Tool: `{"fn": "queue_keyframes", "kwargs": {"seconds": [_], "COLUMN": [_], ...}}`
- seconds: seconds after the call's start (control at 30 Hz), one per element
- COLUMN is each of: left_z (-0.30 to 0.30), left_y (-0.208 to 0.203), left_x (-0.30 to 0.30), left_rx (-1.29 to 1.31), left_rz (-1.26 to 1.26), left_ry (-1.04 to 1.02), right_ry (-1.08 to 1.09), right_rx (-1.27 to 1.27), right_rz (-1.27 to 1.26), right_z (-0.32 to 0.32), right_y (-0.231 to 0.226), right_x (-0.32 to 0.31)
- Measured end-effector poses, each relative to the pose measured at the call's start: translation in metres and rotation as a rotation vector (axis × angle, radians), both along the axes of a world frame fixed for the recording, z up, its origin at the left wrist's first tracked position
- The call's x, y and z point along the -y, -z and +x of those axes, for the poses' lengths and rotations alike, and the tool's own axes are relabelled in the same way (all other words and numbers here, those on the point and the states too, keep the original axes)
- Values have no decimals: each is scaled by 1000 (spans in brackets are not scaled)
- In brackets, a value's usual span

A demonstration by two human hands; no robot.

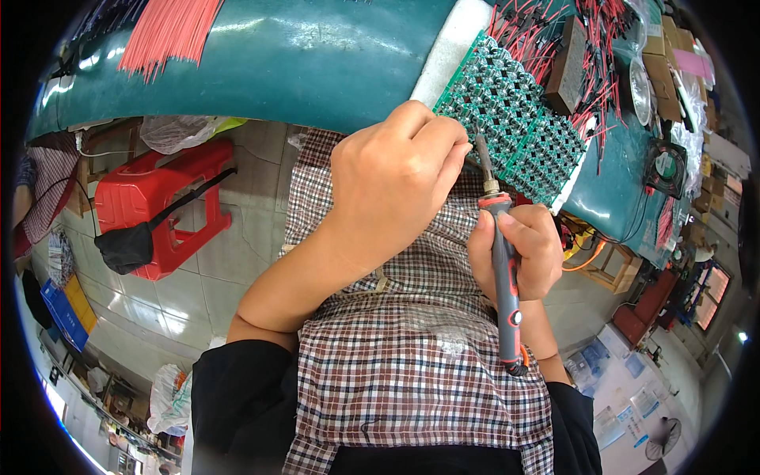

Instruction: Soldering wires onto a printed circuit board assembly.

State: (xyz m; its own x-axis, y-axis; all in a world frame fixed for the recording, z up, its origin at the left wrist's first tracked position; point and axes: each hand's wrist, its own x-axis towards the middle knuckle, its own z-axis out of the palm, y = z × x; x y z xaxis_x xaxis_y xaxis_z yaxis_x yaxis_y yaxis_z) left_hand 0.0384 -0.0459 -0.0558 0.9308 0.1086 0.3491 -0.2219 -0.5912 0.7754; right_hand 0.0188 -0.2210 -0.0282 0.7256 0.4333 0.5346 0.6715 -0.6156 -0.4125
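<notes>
My right hand (pixel 529 249) is closed around the grey and red handle of a soldering iron (pixel 503 277), its metal tip pointing up at the board. The tip is at the near left edge of a green circuit board panel (pixel 495 95), which is covered in rows of small black and silver parts. Beside the tip, at that same edge, my left hand (pixel 400 178) is closed with its fingertips pinched together. Whatever it pinches, if anything, is hidden by the fingers. Under the panel lies a white foam pad (pixel 453 49).
Red and black wires (pixel 603 47) and a brown block (pixel 567 67) lie beyond the panel on the green tabletop (pixel 317 55). A bundle of red wires (pixel 170 36) is at the far left. A small fan (pixel 665 168) sits at right. On the floor stands a red stool (pixel 150 190).
</notes>
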Motion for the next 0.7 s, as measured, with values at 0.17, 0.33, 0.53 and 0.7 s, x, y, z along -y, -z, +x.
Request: {"fn": "queue_keyframes", "kwargs": {"seconds": [0.17,0.33,0.53,0.7], "left_z": [-2,-4,-6,-3], "left_y": [0,-5,-9,-4], "left_x": [-2,0,2,7], "left_rx": [9,-10,-43,15], "left_rz": [9,-46,11,32], "left_ry": [2,-19,1,22], "right_ry": [35,-1,-9,18], "right_rx": [-18,2,-40,-47], "right_rz": [17,113,96,117], "right_z": [-3,-6,-8,-8], "right_y": [-1,9,-10,-2], "right_x": [-2,7,19,26]}}
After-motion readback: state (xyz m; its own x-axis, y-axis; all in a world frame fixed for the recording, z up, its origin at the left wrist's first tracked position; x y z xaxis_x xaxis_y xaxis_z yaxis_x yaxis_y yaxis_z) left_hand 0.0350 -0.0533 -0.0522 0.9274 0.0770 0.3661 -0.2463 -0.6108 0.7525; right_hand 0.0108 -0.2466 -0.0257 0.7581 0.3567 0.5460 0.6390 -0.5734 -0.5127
